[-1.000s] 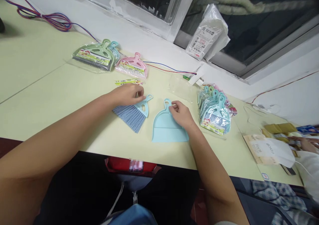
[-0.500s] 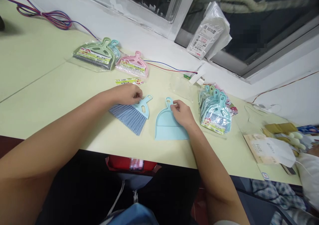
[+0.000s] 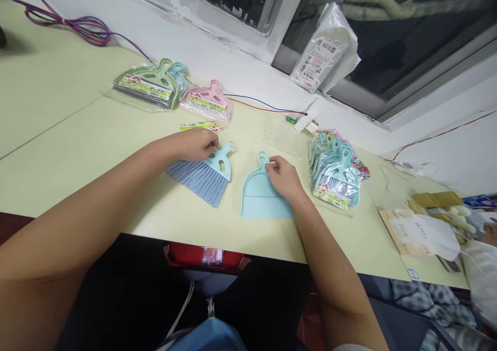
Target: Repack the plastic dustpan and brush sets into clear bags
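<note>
Dustpan (image 3: 259,191) lies between brush (image 3: 202,179) and wrapped sets (image 3: 337,177).

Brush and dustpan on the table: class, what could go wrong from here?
The left hand is at the brush head, off its handle loop, so the brush might twist or slip.
The dustpan lies towards the table's front edge; a careless pull could drop it.
The clear plastic wrapper blends into the tabletop and could be overlooked.

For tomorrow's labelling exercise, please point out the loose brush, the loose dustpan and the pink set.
Loose brush (image 3: 202,179): head view, on its bristles.
Loose dustpan (image 3: 258,189): head view, on its pan.
Pink set (image 3: 204,103): head view, on its label.
</note>
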A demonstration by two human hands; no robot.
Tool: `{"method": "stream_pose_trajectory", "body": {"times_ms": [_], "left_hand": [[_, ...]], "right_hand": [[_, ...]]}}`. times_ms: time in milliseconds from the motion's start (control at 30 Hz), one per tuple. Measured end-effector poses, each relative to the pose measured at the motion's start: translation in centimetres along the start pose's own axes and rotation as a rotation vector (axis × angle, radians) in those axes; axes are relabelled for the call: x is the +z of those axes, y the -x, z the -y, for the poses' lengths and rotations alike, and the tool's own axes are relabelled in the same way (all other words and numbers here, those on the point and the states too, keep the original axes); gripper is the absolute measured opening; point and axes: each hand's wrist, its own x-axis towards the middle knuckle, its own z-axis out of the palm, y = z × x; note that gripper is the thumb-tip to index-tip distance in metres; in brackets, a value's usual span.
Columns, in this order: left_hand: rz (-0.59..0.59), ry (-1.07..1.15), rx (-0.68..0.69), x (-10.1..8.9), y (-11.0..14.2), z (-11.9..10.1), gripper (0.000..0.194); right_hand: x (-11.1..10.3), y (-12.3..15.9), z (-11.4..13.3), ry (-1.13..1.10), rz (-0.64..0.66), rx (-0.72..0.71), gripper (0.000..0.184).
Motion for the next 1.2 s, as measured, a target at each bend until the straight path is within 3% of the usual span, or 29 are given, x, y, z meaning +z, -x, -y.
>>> {"method": "stream_pose_trajectory", "body": {"times_ms": [200, 433, 600, 733, 867, 1033, 1200], "left_hand": [[-0.086, 0.114, -0.024, -0.7, 0.2, -0.4, 0.021], [-0.339, 0.558, -0.123, -1.2, -0.4, -0.1, 0.016], [-0.402, 0.744, -0.205, -0.6, -0.7, -0.9, 0.017], [-0.379, 0.909, -0.202, 0.3, -0.8, -2.2, 0.016], [-0.282, 0.961, -0.159, 0.9, -0.5, -4.5, 0.020], [-0.148, 1.007, -0.103, 1.8, -0.1, -7.8, 0.022], [-0.078, 1.105, -0.154, 2.6, 0.0, -8.8, 0.017]], "right_hand": [[0.0, 0.0, 0.1, -0.018, 0.001, 0.011, 0.027], [0.0, 0.1, 0.2, -0.046, 0.012, 0.007, 0.028], [0.7, 0.5, 1.3, -0.139, 0.051, -0.019, 0.031], [0.6, 0.6, 2.1, -0.356, 0.045, 0.018, 0.038], [-1.2, 0.6, 2.8, -0.671, -0.015, 0.093, 0.052], [-2.8, 0.9, 3.4, -0.774, 0.280, 0.072, 0.041], [-3.1, 0.9, 2.9, -0.691, 0.395, 0.100, 0.034]]}}
